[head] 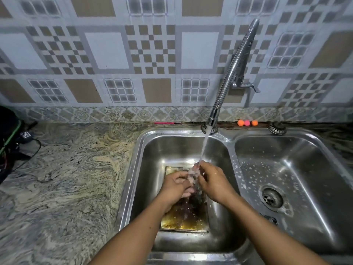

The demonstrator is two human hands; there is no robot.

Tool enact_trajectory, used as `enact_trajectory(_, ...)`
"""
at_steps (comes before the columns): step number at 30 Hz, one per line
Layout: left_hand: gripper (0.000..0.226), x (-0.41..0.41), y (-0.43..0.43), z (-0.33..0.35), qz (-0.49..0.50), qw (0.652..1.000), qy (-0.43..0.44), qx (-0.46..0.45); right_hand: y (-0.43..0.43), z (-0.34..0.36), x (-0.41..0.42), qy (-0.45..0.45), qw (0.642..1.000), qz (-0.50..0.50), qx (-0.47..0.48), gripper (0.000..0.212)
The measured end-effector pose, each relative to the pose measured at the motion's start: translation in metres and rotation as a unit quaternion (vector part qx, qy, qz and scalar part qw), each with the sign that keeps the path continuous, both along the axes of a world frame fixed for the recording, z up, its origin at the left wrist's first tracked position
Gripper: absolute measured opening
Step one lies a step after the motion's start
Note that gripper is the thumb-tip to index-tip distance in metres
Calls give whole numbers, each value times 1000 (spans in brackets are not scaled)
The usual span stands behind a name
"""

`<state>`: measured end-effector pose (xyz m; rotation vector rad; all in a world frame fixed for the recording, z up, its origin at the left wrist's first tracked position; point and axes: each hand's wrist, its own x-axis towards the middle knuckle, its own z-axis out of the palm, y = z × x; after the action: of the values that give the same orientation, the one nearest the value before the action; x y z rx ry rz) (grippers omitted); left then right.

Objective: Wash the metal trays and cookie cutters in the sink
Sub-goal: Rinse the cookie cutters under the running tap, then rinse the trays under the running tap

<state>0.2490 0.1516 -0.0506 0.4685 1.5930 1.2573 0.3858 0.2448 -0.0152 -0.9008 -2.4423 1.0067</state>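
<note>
- My left hand (177, 185) and right hand (214, 181) meet fingertip to fingertip under the stream of water (203, 148); the fingers of both curl inward, but spray and blur hide what lies between them, so I cannot tell whether either hand holds a cookie cutter or nothing at all
- The tray (184, 223) lies flat on the bottom of the left basin of the sink (133, 169), directly below both hands and apart from them; the part nearer my wrists is coated with yellow-brown residue under a film of water
- I judge the tray to be stiff, thin metal, light for its size and not fragile; wet and greasy as it looks, it will likely slide under flat fingers
- I would take it by the raised rim, one hand on each long side, thumbs hooked over the edge; the rim may be sharp, so the grip should be firm rather than sliding
- Lying flat, it may cling to the basin floor; tipping up the edge nearest my wrists first should free it
- Any cutter would be small, light and easily bent; best pinched by its band, just under the faucet (235, 69)
</note>
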Motion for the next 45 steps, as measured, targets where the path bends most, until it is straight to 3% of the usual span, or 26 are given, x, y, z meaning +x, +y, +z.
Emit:
enact_trajectory(3, 21, 6, 1, 8, 40, 999, 24, 21, -5, 5, 3, 14, 996, 42, 72, 25)
enact_trajectory(8, 17, 9, 1, 26, 40, 995, 91, 33, -1, 2, 11, 22, 998, -48, -23, 25)
enact_trajectory(14, 17, 19, 9, 35, 85, 991, 92, 47, 8, 15, 19, 48, 998, 4, 51, 21)
enact_trajectory(18, 13, 46, 21, 38, 59, 992, 100, 56, 30, 5, 59, 95, 984, -82, -127, 21)
enact_trajectory(22, 26, 89, 41, 22, 15, 995, 99, 2, 64, 1, 124, 118, 948, -204, -214, 18)
enact_trajectory(26, 48, 136, 54, 0, -66, 991, 92, -72, 86, -23, 191, -15, 942, -270, -198, 19)
enact_trajectory(29, 66, 172, 56, -13, -102, 981, 134, -92, 84, -56, 223, -130, 942, -199, -237, 17)
enact_trajectory(34, 68, 192, 54, -17, -40, 983, 158, -79, 71, -98, 236, -244, 941, -100, -214, 23)
enact_trajectory(39, 66, 184, 50, -10, -75, 976, 177, -99, 76, -104, 229, -331, 927, -22, -175, 23)
enact_trajectory(41, 55, 173, 44, -11, -91, 973, 178, -115, 83, -83, 215, -306, 942, -51, -132, 15)
enact_trajectory(45, 37, 129, 21, -18, -22, 956, 242, -163, 81, -34, 161, -111, 980, -149, -68, 16)
